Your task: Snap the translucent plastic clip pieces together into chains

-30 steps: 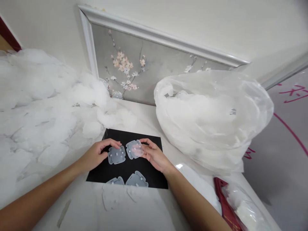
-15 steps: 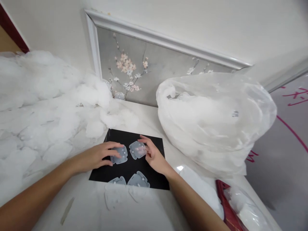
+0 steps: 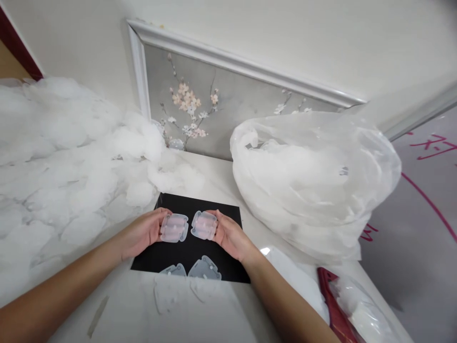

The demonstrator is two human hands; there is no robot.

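My left hand (image 3: 143, 236) holds a translucent plastic piece (image 3: 174, 227), squarish with notched edges and small round studs. Its fingers lie behind the piece and show pink through it. Similarly, my right hand (image 3: 233, 239) grips a second translucent plastic piece (image 3: 204, 225), with fingers behind and the thumb at its edge. The two pieces are side by side with a narrow gap, above a black sheet (image 3: 153, 259). Two more pieces of the same kind, a right one (image 3: 205, 269) and a left one (image 3: 174, 270), lie at the sheet's front edge.
Piles of whitish translucent pieces (image 3: 71, 157) cover the left side of the white table (image 3: 214, 176). A large clear plastic bag (image 3: 303, 190) with white contents stands at right. Nearer are a dark red object (image 3: 332, 300) and a smaller clear bag (image 3: 360, 305). A framed flower picture (image 3: 221, 105) stands behind.
My left fingers have gone from on top of the left piece to behind it, now gripping it. My right fingers reach further behind the right piece. The front pieces have stayed put.
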